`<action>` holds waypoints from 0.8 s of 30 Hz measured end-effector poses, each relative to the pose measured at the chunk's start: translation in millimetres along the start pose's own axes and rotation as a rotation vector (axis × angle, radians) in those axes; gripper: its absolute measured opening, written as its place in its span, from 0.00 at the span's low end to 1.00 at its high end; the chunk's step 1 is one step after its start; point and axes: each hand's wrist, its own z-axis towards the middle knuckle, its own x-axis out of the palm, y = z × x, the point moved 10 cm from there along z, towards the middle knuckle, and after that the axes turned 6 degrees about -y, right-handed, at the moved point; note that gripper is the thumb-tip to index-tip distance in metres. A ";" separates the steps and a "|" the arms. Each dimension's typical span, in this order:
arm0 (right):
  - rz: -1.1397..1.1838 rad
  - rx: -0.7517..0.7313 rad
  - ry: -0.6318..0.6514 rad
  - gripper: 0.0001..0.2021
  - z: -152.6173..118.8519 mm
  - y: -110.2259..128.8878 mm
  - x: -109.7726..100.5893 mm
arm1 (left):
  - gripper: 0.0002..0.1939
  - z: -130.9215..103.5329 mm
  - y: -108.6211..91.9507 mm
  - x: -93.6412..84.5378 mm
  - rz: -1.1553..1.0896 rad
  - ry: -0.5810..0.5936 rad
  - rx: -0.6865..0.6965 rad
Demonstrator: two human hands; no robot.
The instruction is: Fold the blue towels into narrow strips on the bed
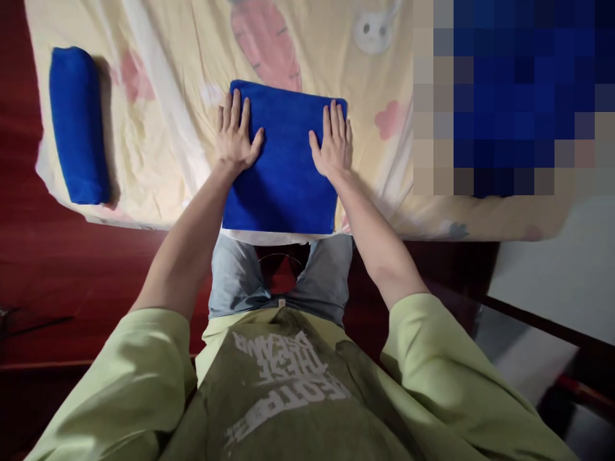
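Patterned sheet (pixel 173 141) underneath | left hand (pixel 234 137), right hand (pixel 334 146) lie spread on blue cloth (pixel 288 173) | blue roll (pixel 79 128) outward of left hand

A dark-red surface (pixel 96 269) gleams at left, a pale surface (pixel 548 269) at right. Light washes over the cream sheet (pixel 327 51).

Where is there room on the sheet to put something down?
The sheet is bare between the blue roll and the left hand, and between the right hand and the blur. The blue cloth is bare between the hands. It's crowded at the cloth's sides, under both hands. Inside the blur, I can't tell.
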 end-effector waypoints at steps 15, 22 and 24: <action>0.125 -0.070 0.035 0.33 -121.1 34.1 -16.3 | 0.32 -127.2 -27.7 -36.4 -0.035 0.137 0.316; 0.331 -0.090 0.046 0.26 -173.6 22.1 -26.7 | 0.29 -184.7 -26.8 -40.8 -0.123 0.338 0.458; 0.360 -0.122 0.102 0.24 -202.8 13.8 -23.4 | 0.30 -205.2 -12.8 -44.8 -0.136 0.347 0.481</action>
